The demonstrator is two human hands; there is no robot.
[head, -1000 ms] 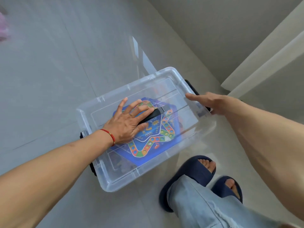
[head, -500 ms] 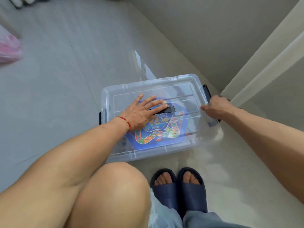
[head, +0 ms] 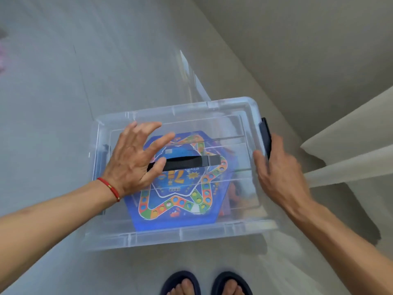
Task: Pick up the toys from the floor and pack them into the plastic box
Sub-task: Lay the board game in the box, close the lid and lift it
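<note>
A clear plastic box (head: 191, 233) with its clear lid on stands on the floor in front of my feet. Through the lid shows a blue hexagonal game board (head: 182, 201) with a coloured track; other toys beside it are blurred. A black handle strap (head: 191, 161) runs across the lid's middle. My left hand (head: 134, 160), fingers spread, lies on the lid's left part, thumb on the strap's left end. My right hand (head: 278, 169) is at the box's right end, its fingers at the dark latch (head: 265, 133).
Grey tiled floor surrounds the box. A wall runs along the upper right, with a pale curtain (head: 348, 145) hanging at the right. My feet in dark blue slippers (head: 204, 284) stand just below the box. A blurred pink thing lies at the far left edge.
The view rose and now looks straight down; my knee left the picture. The box turned square to my feet. My left hand's fingers spread wider on the lid; my right hand stayed at the right latch.
</note>
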